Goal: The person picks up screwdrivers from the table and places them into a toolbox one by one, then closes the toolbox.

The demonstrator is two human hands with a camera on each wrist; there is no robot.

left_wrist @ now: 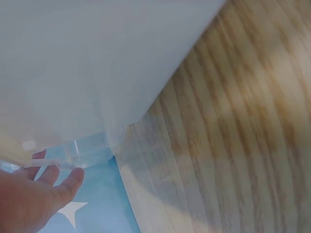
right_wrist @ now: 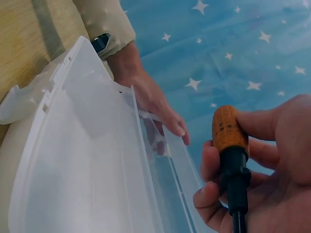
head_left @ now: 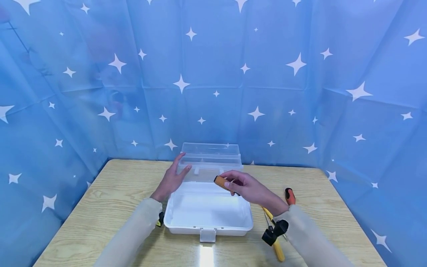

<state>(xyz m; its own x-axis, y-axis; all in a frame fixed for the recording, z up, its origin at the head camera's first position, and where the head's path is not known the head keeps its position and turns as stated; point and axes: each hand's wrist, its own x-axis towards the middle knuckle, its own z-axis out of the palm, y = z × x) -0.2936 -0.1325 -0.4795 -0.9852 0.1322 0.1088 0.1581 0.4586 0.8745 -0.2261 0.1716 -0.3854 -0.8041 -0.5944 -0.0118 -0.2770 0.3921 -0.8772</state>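
A white plastic box (head_left: 208, 211) stands on the table with its clear lid (head_left: 211, 150) raised at the back. My left hand (head_left: 171, 181) is at the lid's left edge, thumb and fingers on either side of it; in the left wrist view the left hand (left_wrist: 36, 194) reaches that edge from below. Above the box's right half, my right hand (head_left: 245, 187) grips a screwdriver (head_left: 221, 182). The right wrist view shows the screwdriver's orange grip (right_wrist: 227, 128), black collar and dark shaft; its tip is out of frame.
Right of the box, partly under my right forearm, lie a red-and-black handle (head_left: 290, 196) and several tools, one with a yellow handle (head_left: 278, 251). A clear latch (head_left: 208, 235) hangs at the box's front. A blue starred curtain (head_left: 213, 74) surrounds the wooden table (head_left: 130, 185).
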